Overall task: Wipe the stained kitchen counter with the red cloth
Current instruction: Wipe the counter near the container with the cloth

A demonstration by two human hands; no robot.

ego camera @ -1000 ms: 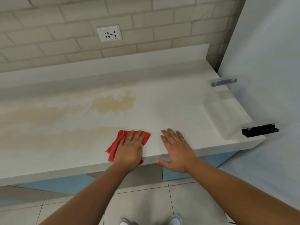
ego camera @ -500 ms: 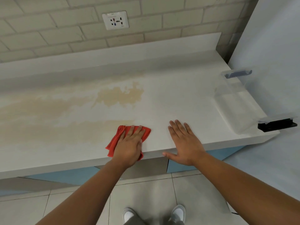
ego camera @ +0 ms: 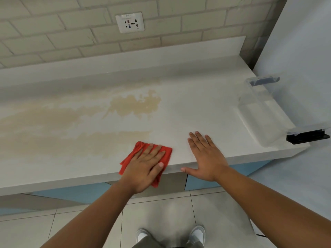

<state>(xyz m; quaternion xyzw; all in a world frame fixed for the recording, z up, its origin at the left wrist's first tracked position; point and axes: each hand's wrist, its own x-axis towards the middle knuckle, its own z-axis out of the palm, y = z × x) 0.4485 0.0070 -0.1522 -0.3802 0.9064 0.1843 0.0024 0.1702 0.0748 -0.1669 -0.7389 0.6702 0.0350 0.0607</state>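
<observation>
Left hand [ego camera: 143,169] was flat on the red cloth [ego camera: 138,149], fingers straight, pressing it down at the counter's [ego camera: 197,108] front edge w/ one corner hanging over the lip. Right hand [ego camera: 206,158] lay spread on bare counter just beside, holding nothing. Key thing imo: the stains were all left & away from the cloth. Pale band [ego camera: 107,140] started right by the cloth's far-left corner and ran lengthwise off to the left. Darker blotch [ego camera: 134,106] sat further back, toward the wall. So the left hand was nearer, and the next stroke prob needed to go left/forward, not toward the clear tub [ego camera: 263,111] at the right end.
</observation>
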